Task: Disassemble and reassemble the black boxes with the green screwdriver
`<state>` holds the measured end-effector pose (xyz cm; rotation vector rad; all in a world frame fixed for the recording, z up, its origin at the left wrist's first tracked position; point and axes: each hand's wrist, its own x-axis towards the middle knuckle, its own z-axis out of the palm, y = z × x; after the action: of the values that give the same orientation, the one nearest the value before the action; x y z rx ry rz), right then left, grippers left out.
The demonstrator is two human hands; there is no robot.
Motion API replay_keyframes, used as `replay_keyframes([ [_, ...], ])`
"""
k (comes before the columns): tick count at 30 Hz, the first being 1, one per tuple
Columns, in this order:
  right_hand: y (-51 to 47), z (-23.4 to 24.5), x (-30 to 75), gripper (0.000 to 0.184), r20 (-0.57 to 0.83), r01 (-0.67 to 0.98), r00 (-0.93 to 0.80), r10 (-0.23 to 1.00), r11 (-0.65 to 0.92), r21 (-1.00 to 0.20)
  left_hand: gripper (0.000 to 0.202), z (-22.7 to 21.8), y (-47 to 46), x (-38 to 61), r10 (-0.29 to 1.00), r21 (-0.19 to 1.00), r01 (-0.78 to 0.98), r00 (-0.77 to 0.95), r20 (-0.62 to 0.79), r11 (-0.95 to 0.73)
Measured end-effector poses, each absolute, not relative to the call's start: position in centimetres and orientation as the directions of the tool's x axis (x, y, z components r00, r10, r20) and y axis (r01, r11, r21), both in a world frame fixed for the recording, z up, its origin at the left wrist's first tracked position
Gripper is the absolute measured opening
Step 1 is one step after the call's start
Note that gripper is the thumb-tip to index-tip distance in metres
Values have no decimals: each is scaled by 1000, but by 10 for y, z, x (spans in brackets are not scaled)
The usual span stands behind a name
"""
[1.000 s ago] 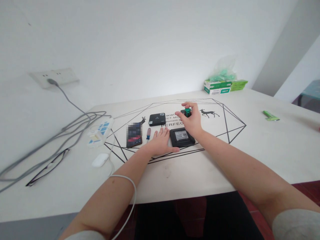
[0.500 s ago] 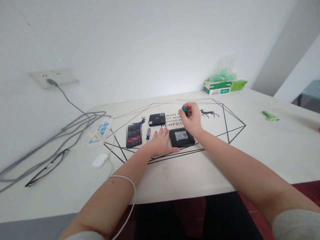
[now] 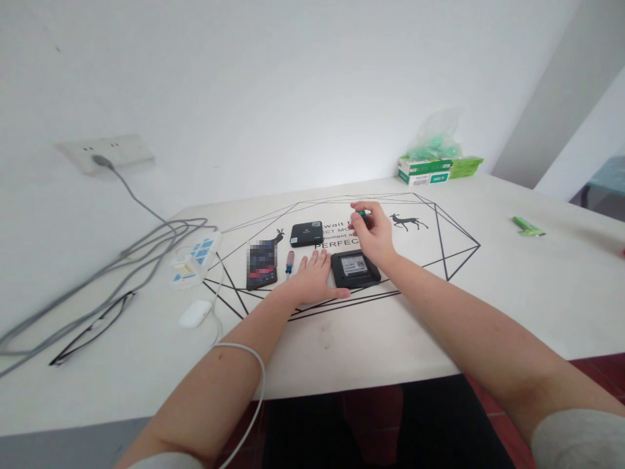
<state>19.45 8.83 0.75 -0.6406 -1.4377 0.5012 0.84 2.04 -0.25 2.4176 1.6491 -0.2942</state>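
A green piece (image 3: 361, 213) is held in the curled fingers of the right hand (image 3: 375, 231), beyond the black case (image 3: 356, 268); most of it is hidden. The left hand (image 3: 313, 280) is laid flat on the worktop (image 3: 351, 352), fingers spread, between the screwdriver (image 3: 290, 262) and the case. If the grip were loosened, the green piece could be dropped; by a sideways slip of the left thumb, the case could be nudged askew.
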Motion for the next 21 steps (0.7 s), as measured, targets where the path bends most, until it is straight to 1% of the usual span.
replay_keyframes([
  [2, 90, 7, 196, 26, 715, 34, 107, 691, 716, -697, 129, -2, 20, 8, 893, 58, 933, 356, -276, -354],
  [4, 92, 7, 197, 27, 721, 39, 135, 680, 723, -690, 130, -1, 20, 9, 894, 64, 935, 353, -276, -350],
  [10, 90, 11, 197, 15, 817, 260, 197, 542, 775, -577, 126, -1, 20, 9, 894, 56, 934, 355, -274, -354],
  [14, 89, 12, 198, 10, 849, 331, 183, 496, 782, -528, 126, -2, 20, 9, 893, 53, 932, 360, -269, -359],
  [17, 90, 12, 197, 11, 866, 352, 183, 465, 792, -499, 128, -2, 20, 9, 893, 58, 932, 360, -270, -358],
  [21, 88, 12, 194, 16, 851, 356, 189, 490, 773, -524, 129, -2, 20, 9, 893, 64, 934, 354, -277, -351],
])
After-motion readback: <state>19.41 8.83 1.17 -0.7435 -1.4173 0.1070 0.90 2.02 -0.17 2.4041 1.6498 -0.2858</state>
